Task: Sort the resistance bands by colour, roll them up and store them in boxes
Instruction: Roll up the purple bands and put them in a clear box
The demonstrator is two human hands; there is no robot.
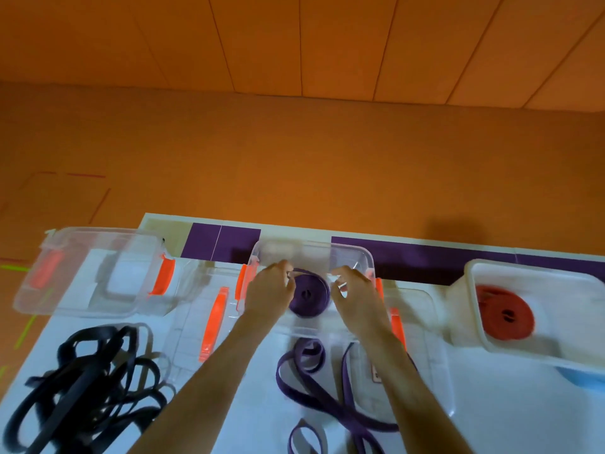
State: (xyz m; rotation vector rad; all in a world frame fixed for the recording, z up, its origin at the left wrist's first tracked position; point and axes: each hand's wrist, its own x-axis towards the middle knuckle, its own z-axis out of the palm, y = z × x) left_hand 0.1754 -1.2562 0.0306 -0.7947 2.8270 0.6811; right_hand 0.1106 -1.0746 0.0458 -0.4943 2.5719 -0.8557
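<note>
Left hand (268, 291) on rolled purple band (307, 298), right hand (355, 291) beside

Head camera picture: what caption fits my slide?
Left hand and right hand tend a rolled purple band inside a clear box.

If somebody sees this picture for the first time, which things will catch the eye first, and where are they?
Probably the two hands, the left hand and the right hand, reaching into the clear box in the middle, on either side of a rolled purple band. Next come the rolled red band in the white box at the right, and the tangled black bands at the lower left.
</note>
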